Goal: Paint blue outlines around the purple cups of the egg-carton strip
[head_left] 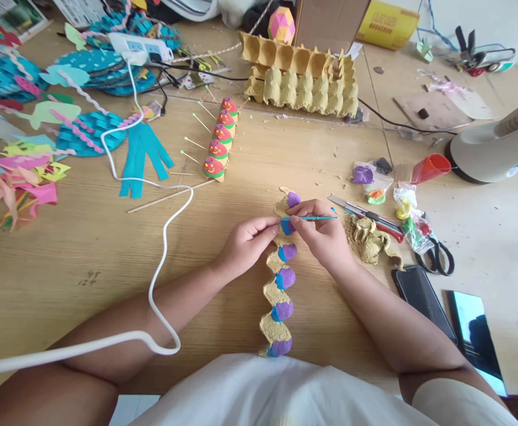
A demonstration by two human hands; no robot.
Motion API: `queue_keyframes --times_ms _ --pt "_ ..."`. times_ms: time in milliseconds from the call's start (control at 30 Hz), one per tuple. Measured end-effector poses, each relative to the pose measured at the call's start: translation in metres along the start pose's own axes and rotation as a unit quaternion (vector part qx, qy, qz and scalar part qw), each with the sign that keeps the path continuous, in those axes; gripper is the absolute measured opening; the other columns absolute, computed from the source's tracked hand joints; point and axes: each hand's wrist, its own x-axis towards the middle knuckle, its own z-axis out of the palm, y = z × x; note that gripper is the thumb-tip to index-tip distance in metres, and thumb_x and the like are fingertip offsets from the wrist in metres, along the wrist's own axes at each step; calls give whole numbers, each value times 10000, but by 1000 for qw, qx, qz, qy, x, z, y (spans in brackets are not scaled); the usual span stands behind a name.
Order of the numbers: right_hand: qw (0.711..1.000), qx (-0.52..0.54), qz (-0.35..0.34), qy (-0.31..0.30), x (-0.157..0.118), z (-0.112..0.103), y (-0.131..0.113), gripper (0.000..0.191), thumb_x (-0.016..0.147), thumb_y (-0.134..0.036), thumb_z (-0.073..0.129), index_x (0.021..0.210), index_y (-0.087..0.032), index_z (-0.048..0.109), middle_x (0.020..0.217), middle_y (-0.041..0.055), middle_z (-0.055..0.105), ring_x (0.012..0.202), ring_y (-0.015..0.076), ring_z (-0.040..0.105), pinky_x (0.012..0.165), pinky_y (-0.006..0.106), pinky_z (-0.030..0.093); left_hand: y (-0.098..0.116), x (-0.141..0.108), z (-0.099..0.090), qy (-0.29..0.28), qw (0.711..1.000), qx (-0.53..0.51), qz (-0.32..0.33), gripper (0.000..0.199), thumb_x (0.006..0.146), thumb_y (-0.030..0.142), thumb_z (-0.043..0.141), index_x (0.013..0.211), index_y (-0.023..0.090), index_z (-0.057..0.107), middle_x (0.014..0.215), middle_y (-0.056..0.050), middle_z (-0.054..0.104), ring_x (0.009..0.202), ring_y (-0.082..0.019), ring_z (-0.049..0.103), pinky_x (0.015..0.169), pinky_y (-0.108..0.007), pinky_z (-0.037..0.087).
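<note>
A long strip of cut egg carton [274, 296] runs from near my body up to my hands, its cups coated in purple and blue clay. My left hand [252, 242] pinches the left side of a cup near the strip's far end. In my right hand [321, 231] is a thin blue tool [325, 218], held level with its tip over the blue clay on that same cup. Farther off and to the left sits a finished-looking row of red and green cups [220, 140] with smiling faces and pins sticking out.
Egg cartons [303, 89] lie at the back. To the right are a utility knife [369, 216], carton scraps [370, 239], scissors [438, 254], clay bags [376, 189], a red cup [431, 168] and two phones [424, 296]. A white cable [165, 236] crosses my left arm.
</note>
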Motion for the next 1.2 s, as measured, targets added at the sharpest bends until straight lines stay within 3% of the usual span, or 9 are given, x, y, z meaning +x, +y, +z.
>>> queue_keyframes --times_ms 367,533,633,800,933,1033,1200 --pt "1000 -2 -10 2 -2 1 0 137 905 -298 742 833 -238 641 966 36 761 958 206 703 923 392 559 -5 2 -2 7 1000 -26 1 301 963 416 720 1151 210 830 1168 -79 827 1134 -247 741 1024 -348 555" --pt "995 55 -53 62 -3 -1 -1 254 915 -441 774 842 -256 618 1004 40 709 948 207 669 875 384 552 -8 7 -2 80 971 -206 -92 285 856 419 838 1071 233 822 1027 -28 829 851 -147 738 738 -235 557" --pt "995 53 -60 61 -2 -2 2 291 917 -491 768 842 -260 608 954 37 673 900 206 649 830 383 550 -3 11 -1 94 950 -273 -117 250 802 338 879 1002 205 807 882 -1 804 679 -97 678 631 -203 518" --pt "993 -1 -118 17 -3 -5 8 221 951 -441 731 865 -267 627 1055 59 684 1025 237 659 939 445 549 4 14 -2 89 928 -336 -133 228 791 296 882 975 198 789 920 -20 816 749 -139 725 702 -245 564" --pt "985 -44 -166 15 -5 -7 8 127 959 -355 725 879 -277 664 1185 76 695 1143 263 660 1035 507 532 4 12 -5 64 931 -328 -143 182 846 365 846 983 254 803 957 -22 824 806 -189 741 742 -309 587" --pt "983 -45 -178 10 -7 -5 6 95 954 -310 736 878 -284 684 1238 71 704 1204 270 655 1045 514 535 5 11 -5 51 929 -334 -155 168 857 382 841 990 285 807 970 -9 826 814 -190 742 743 -314 592" --pt "985 -51 -163 -7 -10 -1 4 107 944 -349 748 867 -286 707 1265 82 726 1234 300 664 1037 542 550 11 10 -1 32 915 -371 -155 213 812 321 890 977 229 791 949 -14 823 779 -152 743 715 -256 600"
